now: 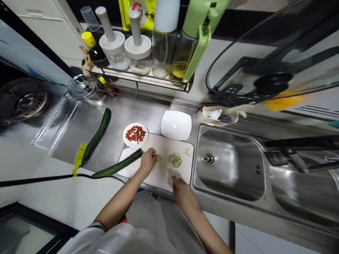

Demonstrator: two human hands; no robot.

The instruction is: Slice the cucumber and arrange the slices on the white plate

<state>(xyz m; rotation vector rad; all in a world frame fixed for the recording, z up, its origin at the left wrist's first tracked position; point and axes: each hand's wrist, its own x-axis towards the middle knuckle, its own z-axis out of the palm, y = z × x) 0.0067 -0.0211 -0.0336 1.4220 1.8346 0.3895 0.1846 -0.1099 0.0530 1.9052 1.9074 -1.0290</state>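
A dark green cucumber (120, 166) lies slantwise over the left edge of a white cutting board (148, 180). My left hand (147, 161) is closed on its right end, which the fingers partly cover. Just right of those fingertips is a pale green cucumber slice (159, 158). In my right hand (182, 192) is a knife (166, 170), its thin blade pointing up and left to that slice. Several cut cucumber slices (175, 160) lie overlapping on the board, and a lone piece (188, 152) rests near the upper right corner.
Behind the board stand a plate of red berries (135, 135) and a white dish (176, 124). A second cucumber (96, 137) lies left, near a lidded pot (87, 90). The steel sink (230, 165) is on the right. Above, a rack (145, 80) carries jars and bottles.
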